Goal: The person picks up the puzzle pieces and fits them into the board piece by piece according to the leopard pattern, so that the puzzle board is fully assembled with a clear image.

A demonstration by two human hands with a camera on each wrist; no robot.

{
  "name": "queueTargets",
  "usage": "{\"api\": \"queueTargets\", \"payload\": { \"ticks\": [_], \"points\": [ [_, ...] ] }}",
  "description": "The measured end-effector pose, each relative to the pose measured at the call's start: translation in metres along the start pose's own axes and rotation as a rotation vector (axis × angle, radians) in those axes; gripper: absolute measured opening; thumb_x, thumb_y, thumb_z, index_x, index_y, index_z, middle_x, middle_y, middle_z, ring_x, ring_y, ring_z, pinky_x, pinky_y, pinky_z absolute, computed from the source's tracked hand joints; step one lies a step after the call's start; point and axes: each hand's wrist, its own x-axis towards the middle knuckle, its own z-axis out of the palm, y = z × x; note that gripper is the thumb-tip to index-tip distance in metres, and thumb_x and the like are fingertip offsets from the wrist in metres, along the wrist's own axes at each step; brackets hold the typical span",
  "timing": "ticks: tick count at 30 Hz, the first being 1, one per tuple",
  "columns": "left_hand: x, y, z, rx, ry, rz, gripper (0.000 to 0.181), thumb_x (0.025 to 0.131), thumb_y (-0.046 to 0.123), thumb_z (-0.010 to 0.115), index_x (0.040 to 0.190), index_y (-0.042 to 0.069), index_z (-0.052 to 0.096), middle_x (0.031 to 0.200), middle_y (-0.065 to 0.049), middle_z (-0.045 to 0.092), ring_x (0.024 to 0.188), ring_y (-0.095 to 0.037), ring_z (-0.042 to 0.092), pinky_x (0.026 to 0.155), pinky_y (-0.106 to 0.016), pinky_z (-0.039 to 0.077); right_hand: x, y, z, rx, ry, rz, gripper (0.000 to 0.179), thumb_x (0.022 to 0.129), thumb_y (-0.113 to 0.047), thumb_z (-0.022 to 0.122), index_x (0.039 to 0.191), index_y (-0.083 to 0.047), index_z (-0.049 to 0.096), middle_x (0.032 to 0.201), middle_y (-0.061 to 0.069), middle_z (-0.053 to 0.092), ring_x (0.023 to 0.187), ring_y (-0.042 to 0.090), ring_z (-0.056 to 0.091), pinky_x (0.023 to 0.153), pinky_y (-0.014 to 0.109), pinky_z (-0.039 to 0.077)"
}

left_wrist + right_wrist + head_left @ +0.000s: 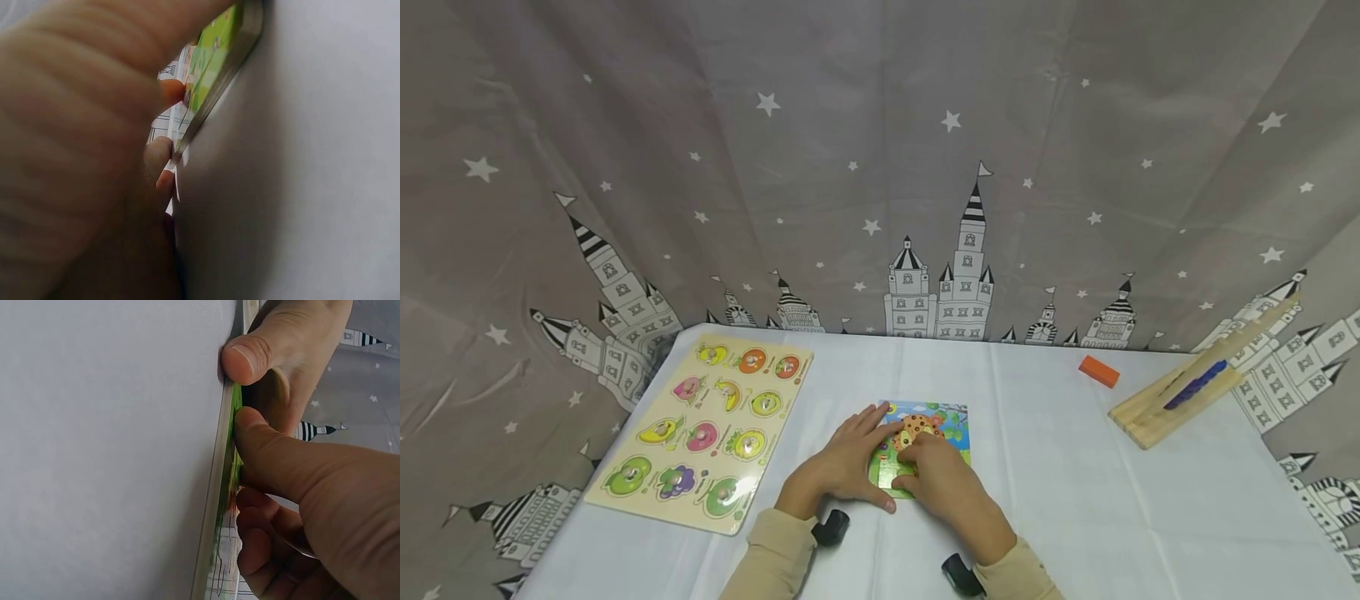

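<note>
A small square picture puzzle point(957, 417) lies flat on the white table, showing an orange spotted animal, green leaves and blue sky. My left hand point(852, 460) rests along its left side with fingers extended and spread, the thumb near the bottom edge. My right hand point(946, 479) is over the lower right of the puzzle, its fingers bent down onto the picture. In the right wrist view, the right thumb point(251, 420) touches the face of the puzzle point(219, 469) near the left thumb point(247, 359). Whether the right fingers pinch a piece, I cannot tell.
A cream fruit peg board point(651, 454) lies to the left on the table point(1045, 517). An orange block point(1099, 372) sits at the back right. Beside it, a wooden piece with a blue streak point(1180, 392) lies near the right edge. A grey castle-print curtain point(820, 192) hangs behind.
</note>
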Motion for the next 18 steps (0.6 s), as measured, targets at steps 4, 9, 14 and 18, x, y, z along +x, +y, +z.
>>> {"api": "queueTargets", "payload": {
  "ticks": [4, 9, 14, 18],
  "points": [
    [0.0001, 0.0005, 0.0003, 0.002, -0.003, 0.0, 0.119, 0.061, 0.059, 0.092, 0.16, 0.023, 0.036, 0.173, -0.007, 0.013, 0.16, -0.035, 0.009, 0.13, -0.057, 0.012, -0.0008, -0.0002, 0.0007, -0.006, -0.002, 0.011, 0.039, 0.082, -0.033, 0.086, 0.11, -0.007, 0.079, 0.098, 0.002, 0.067, 0.085, 0.016, 0.064, 0.076, 0.032, 0.059],
    [-0.0003, 0.0022, 0.0, 0.007, -0.005, -0.002, 0.119, 0.061, 0.06, 0.092, 0.16, 0.022, 0.036, 0.173, -0.007, 0.013, 0.16, -0.035, 0.009, 0.13, -0.057, 0.012, -0.0005, 0.0004, 0.0005, 0.029, -0.008, 0.014, 0.04, 0.082, -0.031, 0.085, 0.113, -0.006, 0.079, 0.099, 0.001, 0.067, 0.086, 0.014, 0.064, 0.078, 0.031, 0.058],
    [-0.001, 0.0029, -0.0006, 0.001, -0.006, -0.006, 0.119, 0.062, 0.059, 0.092, 0.16, 0.022, 0.036, 0.173, -0.006, 0.013, 0.16, -0.035, 0.009, 0.13, -0.057, 0.012, -0.0008, -0.0001, 0.0006, 0.049, -0.014, 0.021, 0.039, 0.082, -0.03, 0.085, 0.112, -0.007, 0.079, 0.096, -0.002, 0.066, 0.082, 0.009, 0.062, 0.073, 0.026, 0.056],
    [-0.0014, 0.0035, -0.0005, -0.008, -0.001, -0.002, 0.118, 0.062, 0.058, 0.093, 0.159, 0.021, 0.037, 0.173, -0.007, 0.013, 0.16, -0.036, 0.01, 0.13, -0.058, 0.012, -0.0016, 0.0012, 0.0014, 0.001, -0.011, 0.021, 0.039, 0.082, -0.034, 0.085, 0.112, -0.011, 0.08, 0.095, -0.005, 0.066, 0.079, 0.007, 0.061, 0.067, 0.024, 0.054]
  ]
}}
